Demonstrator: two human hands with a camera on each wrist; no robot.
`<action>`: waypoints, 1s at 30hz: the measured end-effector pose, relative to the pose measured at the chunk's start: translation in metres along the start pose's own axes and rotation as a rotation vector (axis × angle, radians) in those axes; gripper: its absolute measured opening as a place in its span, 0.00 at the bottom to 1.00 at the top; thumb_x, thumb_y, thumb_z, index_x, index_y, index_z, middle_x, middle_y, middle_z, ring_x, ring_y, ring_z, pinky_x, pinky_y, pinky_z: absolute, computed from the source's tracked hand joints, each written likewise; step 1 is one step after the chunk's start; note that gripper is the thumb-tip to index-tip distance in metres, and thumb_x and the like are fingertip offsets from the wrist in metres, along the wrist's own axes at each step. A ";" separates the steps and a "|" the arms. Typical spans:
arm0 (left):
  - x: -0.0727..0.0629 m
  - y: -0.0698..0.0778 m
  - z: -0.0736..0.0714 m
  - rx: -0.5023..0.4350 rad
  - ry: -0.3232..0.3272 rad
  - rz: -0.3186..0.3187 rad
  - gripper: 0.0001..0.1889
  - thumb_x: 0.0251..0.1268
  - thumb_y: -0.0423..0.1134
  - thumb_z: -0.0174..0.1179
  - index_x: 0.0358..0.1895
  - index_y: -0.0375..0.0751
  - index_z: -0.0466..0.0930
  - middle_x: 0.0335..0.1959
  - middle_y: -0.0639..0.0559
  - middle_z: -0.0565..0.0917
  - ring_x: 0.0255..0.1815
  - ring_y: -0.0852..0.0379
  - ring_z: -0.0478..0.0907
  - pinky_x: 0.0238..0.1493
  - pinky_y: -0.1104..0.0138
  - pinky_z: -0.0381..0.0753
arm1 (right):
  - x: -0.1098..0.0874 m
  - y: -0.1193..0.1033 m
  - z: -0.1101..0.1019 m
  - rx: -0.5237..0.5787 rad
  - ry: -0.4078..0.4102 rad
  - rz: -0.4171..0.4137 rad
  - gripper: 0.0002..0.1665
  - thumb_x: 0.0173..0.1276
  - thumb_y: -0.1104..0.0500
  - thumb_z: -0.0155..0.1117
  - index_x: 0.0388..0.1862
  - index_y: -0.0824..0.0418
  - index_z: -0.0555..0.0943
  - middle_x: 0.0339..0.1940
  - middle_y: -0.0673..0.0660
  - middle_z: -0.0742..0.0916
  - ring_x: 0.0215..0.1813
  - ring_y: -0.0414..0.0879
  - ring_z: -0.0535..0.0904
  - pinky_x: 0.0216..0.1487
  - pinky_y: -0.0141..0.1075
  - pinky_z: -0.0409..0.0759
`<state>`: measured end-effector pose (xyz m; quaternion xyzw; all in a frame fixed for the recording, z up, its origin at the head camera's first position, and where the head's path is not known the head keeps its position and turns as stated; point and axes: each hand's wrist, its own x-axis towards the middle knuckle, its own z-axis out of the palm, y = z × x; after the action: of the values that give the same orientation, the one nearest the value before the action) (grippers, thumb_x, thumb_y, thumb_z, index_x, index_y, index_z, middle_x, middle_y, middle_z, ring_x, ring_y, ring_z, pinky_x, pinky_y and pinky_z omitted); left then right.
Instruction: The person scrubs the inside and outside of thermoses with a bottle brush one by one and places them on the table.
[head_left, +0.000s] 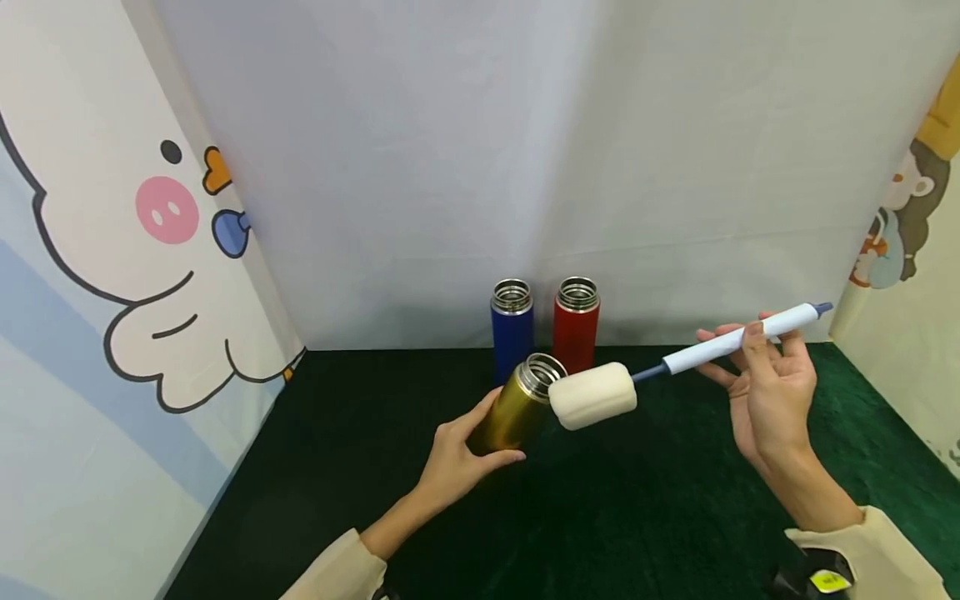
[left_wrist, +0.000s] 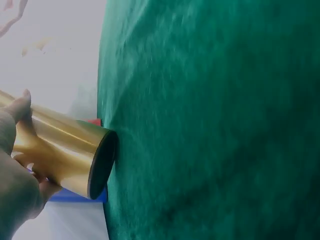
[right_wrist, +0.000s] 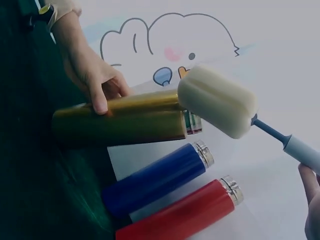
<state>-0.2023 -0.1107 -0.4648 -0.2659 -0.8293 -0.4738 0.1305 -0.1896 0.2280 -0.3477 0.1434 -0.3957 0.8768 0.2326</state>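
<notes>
My left hand [head_left: 461, 454] grips a gold thermos bottle [head_left: 512, 417] round its body. The bottle has no lid, and its steel mouth tilts to the right. In the left wrist view its dark base [left_wrist: 104, 164] shows close over the cloth. My right hand [head_left: 776, 396] pinches the white handle [head_left: 738, 340] of a bottle brush between thumb and fingers. The brush's cream sponge head [head_left: 592, 396] points left and overlaps the edge of the bottle's mouth in the head view. The right wrist view shows the sponge [right_wrist: 217, 100] in front of the gold bottle's neck.
Behind the gold bottle stand a blue bottle [head_left: 513, 333] and a red bottle [head_left: 576, 333], both upright and lidless, near the white back wall [head_left: 390, 167]. Dark green cloth [head_left: 637, 517] covers the table. Cartoon-printed panels [head_left: 90, 367] flank it on the left and right.
</notes>
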 end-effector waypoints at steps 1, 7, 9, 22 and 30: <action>0.000 0.002 0.001 -0.046 -0.007 -0.014 0.45 0.57 0.43 0.77 0.78 0.54 0.65 0.68 0.47 0.81 0.61 0.50 0.83 0.61 0.57 0.84 | 0.000 0.001 0.000 0.006 -0.012 0.014 0.08 0.79 0.65 0.51 0.52 0.64 0.66 0.38 0.62 0.88 0.43 0.53 0.92 0.39 0.43 0.90; -0.003 0.011 0.005 -0.389 -0.114 -0.183 0.38 0.71 0.39 0.66 0.79 0.49 0.56 0.69 0.42 0.76 0.66 0.45 0.79 0.64 0.58 0.82 | -0.001 0.009 -0.002 0.078 -0.034 0.105 0.04 0.80 0.65 0.51 0.48 0.64 0.66 0.39 0.62 0.90 0.48 0.55 0.91 0.46 0.46 0.89; -0.003 0.010 0.005 -0.503 -0.165 -0.255 0.36 0.76 0.40 0.60 0.81 0.49 0.52 0.71 0.39 0.73 0.67 0.45 0.77 0.66 0.56 0.80 | 0.000 0.012 -0.003 0.128 -0.024 0.162 0.05 0.79 0.66 0.51 0.50 0.64 0.66 0.40 0.63 0.90 0.50 0.56 0.90 0.48 0.48 0.89; 0.001 -0.004 0.006 -0.848 -0.429 -0.456 0.30 0.85 0.47 0.43 0.81 0.47 0.44 0.68 0.46 0.71 0.64 0.55 0.76 0.70 0.48 0.75 | -0.004 0.032 -0.026 0.274 0.140 0.566 0.16 0.76 0.58 0.58 0.54 0.57 0.64 0.49 0.60 0.86 0.57 0.52 0.88 0.60 0.44 0.84; 0.000 -0.008 0.008 -0.926 -0.450 -0.476 0.32 0.83 0.41 0.47 0.82 0.50 0.46 0.71 0.45 0.68 0.67 0.53 0.74 0.71 0.45 0.73 | -0.010 0.043 -0.034 0.281 0.157 0.690 0.13 0.76 0.57 0.58 0.53 0.56 0.67 0.52 0.57 0.85 0.59 0.49 0.87 0.64 0.40 0.82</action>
<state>-0.2062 -0.1076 -0.4746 -0.1952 -0.5794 -0.7363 -0.2901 -0.2054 0.2256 -0.4010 -0.0355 -0.2776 0.9576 -0.0686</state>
